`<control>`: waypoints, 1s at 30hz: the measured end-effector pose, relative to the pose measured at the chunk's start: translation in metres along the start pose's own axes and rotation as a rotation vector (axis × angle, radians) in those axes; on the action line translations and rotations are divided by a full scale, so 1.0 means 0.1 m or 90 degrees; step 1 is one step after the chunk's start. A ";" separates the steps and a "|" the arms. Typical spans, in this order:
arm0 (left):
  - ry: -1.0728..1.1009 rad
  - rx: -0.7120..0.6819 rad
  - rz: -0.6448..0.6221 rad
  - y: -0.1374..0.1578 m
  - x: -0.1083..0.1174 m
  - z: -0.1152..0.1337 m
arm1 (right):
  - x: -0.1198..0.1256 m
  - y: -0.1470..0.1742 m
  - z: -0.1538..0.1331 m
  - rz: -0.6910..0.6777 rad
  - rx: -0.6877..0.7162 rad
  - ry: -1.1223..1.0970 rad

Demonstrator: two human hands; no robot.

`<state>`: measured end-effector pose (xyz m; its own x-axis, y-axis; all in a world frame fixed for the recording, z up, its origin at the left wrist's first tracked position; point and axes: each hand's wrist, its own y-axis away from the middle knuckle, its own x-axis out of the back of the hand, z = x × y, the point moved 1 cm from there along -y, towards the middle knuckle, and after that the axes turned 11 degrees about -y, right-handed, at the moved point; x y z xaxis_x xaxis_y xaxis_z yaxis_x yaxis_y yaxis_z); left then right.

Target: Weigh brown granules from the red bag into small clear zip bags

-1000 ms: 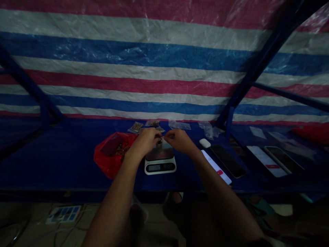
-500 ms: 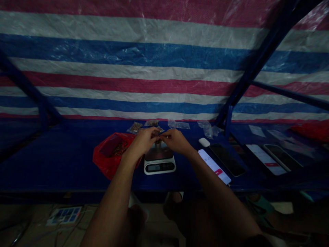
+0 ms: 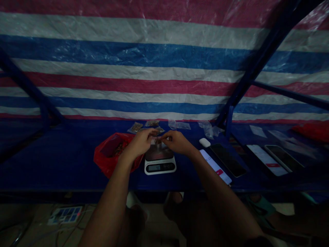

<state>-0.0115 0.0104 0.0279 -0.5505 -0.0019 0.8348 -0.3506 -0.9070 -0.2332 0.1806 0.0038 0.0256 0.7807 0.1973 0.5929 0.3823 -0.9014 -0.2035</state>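
Observation:
A white kitchen scale (image 3: 159, 167) with a lit display stands at the table's front, its dark pan below my fingers. On the pan's far part lies a small brown heap (image 3: 157, 141), too dim to name. My left hand (image 3: 143, 141) hovers at the pan's left edge, thumb and fingers apart. At the right, my right hand (image 3: 175, 141) has thumb and forefinger pinched beside the heap; what they hold, if anything, does not show. Left of the scale, an open red plastic bag (image 3: 102, 164) contains brown bits, partly hidden by my left forearm.
Small clear bags of brown bits (image 3: 136, 127) lie behind the scale. Flat clear bags (image 3: 183, 125) are farther right. A white earbud case (image 3: 204, 142), a lit phone (image 3: 216, 168) and a dark phone (image 3: 228, 159) lie right. Blue metal bars (image 3: 246, 80) slant upward.
My left hand has drawn slightly left, away from my right fingertips, and its fingers have parted. The brown heap on the pan now shows between the hands.

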 end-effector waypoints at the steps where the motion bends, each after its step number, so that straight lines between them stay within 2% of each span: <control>1: -0.005 -0.006 -0.026 0.03 -0.01 -0.01 | 0.00 0.01 -0.01 0.006 -0.004 0.004; 3: -0.003 -0.013 -0.064 0.08 -0.04 -0.03 | 0.01 0.01 -0.02 0.007 -0.004 -0.006; 6: 0.039 -0.026 -0.072 0.12 -0.09 -0.06 | 0.00 -0.01 0.02 -0.006 0.010 -0.031; 11: 0.068 -0.017 -0.046 0.13 -0.10 -0.09 | -0.05 -0.12 0.18 0.085 0.018 -0.048; 14: 0.070 0.009 -0.022 0.17 0.00 -0.11 | -0.11 -0.17 0.25 0.101 -0.006 0.032; 18: 0.004 0.017 0.022 0.23 0.12 -0.15 | -0.23 -0.22 0.23 0.028 0.011 0.150; 23: -0.008 0.021 -0.048 0.25 0.04 -0.18 | -0.30 -0.30 0.21 0.022 -0.004 0.223; 26: 0.020 0.038 -0.066 0.23 -0.05 -0.17 | -0.25 -0.30 0.23 0.032 -0.004 0.177; 30: 0.021 0.022 -0.033 0.21 -0.09 -0.12 | -0.15 -0.23 0.18 0.035 0.053 0.035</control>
<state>-0.0233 -0.0037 0.0091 -0.5577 0.0587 0.8280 -0.3535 -0.9193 -0.1729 0.1690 0.0286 0.0077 0.7739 0.1249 0.6208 0.3811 -0.8749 -0.2990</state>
